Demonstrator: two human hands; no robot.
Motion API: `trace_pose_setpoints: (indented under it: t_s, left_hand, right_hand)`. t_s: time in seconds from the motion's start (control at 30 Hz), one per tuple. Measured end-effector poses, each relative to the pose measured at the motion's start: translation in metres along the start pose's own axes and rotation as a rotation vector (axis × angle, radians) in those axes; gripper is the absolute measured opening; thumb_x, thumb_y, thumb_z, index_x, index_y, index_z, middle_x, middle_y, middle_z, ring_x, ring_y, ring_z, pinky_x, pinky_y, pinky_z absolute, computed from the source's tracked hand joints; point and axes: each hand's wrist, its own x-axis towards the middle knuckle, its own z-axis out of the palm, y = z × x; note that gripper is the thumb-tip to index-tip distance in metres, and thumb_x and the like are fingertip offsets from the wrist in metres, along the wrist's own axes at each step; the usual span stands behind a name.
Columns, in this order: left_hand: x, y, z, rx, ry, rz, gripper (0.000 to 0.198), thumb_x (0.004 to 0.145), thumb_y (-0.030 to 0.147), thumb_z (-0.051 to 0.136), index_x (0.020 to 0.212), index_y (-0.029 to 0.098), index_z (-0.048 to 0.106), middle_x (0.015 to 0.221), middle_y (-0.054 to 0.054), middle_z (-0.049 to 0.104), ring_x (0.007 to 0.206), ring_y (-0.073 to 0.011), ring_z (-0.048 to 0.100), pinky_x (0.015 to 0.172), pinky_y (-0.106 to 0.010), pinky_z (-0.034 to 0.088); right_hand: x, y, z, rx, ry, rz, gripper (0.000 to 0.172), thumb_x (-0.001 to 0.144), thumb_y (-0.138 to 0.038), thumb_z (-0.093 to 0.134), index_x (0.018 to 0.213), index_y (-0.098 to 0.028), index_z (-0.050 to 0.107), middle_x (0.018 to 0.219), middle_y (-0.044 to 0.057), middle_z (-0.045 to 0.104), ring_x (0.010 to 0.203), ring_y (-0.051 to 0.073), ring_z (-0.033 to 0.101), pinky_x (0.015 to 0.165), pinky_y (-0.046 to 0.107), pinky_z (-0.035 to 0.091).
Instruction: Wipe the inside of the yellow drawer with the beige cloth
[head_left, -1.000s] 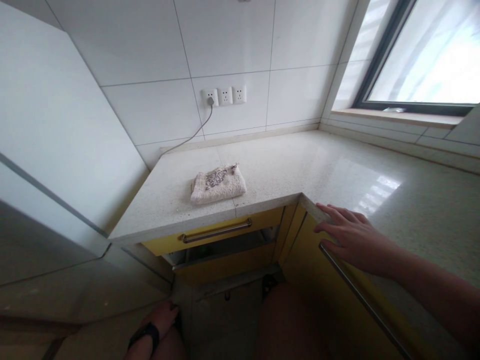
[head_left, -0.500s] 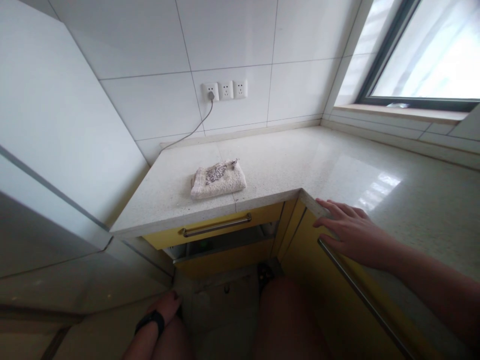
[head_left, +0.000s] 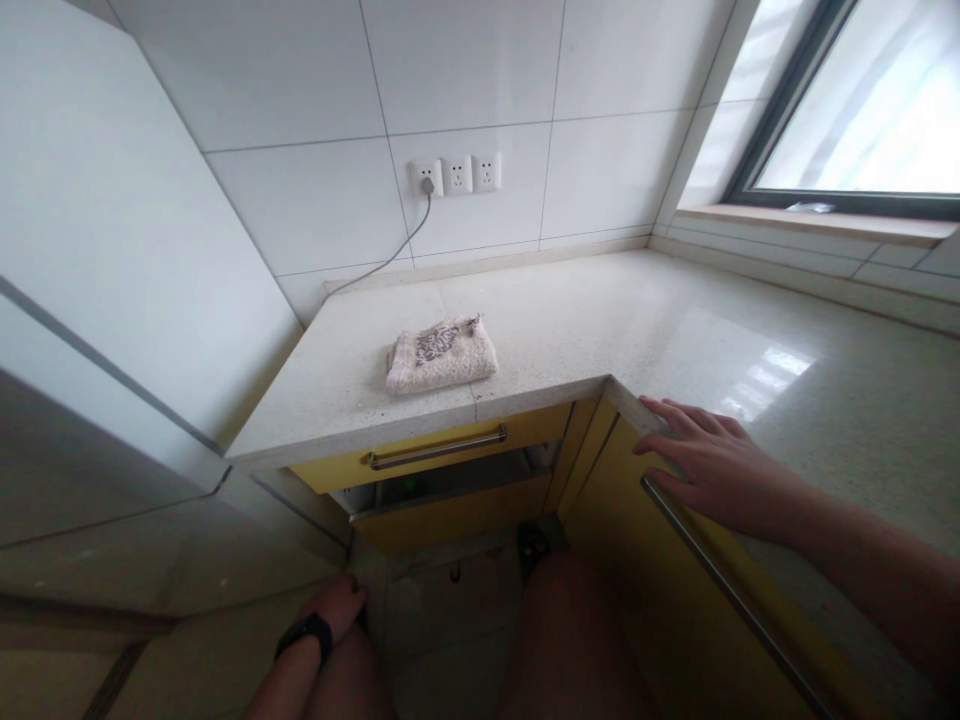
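Observation:
My right hand (head_left: 697, 450) rests on the front edge of the pale stone countertop (head_left: 570, 310), fingers apart and holding nothing. Just below its thumb is the long metal handle (head_left: 720, 570) of a yellow cabinet door. My left hand (head_left: 345, 607), with a dark band on the wrist, lies on my left knee; its fingers are mostly hidden in shadow. A folded beige towel (head_left: 457, 365) with a dark pattern lies on the countertop, away from both hands.
Below the countertop, a lower yellow drawer (head_left: 457, 510) stands pulled out beneath an upper drawer front with a handle (head_left: 439, 447). White wall sockets (head_left: 457, 175), one with a plugged-in grey cord (head_left: 397, 248), are behind. A white cabinet (head_left: 150, 240) stands left; a window (head_left: 862, 110) is right.
The view has shifted very slightly, so everything sits a little further right. Both hands and the towel keep their places.

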Motion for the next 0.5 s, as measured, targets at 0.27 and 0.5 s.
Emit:
trace_pose_setpoints:
  t_s: [0.27, 0.5]
  left_hand:
    - [-0.004, 0.002, -0.004, -0.007, 0.006, -0.013, 0.039, 0.092, 0.042, 0.04, 0.1, 0.019, 0.071, 0.108, -0.014, 0.074, 0.103, -0.0313, 0.069, 0.087, -0.042, 0.048]
    - [-0.011, 0.001, -0.01, -0.01, 0.002, -0.025, 0.04, 0.092, 0.043, 0.04, 0.101, 0.02, 0.071, 0.111, -0.015, 0.074, 0.107, -0.0317, 0.068, 0.088, -0.042, 0.048]
  right_hand:
    - [0.0, 0.004, 0.005, -0.019, 0.025, -0.007, 0.034, 0.089, -0.049, 0.053, 0.109, -0.032, 0.075, 0.16, 0.008, 0.037, 0.142, 0.041, 0.038, 0.107, 0.062, 0.036]
    - [0.0, 0.005, 0.008, -0.016, 0.033, -0.009, 0.035, 0.089, -0.05, 0.052, 0.109, -0.032, 0.075, 0.16, 0.006, 0.038, 0.142, 0.041, 0.038, 0.107, 0.062, 0.037]
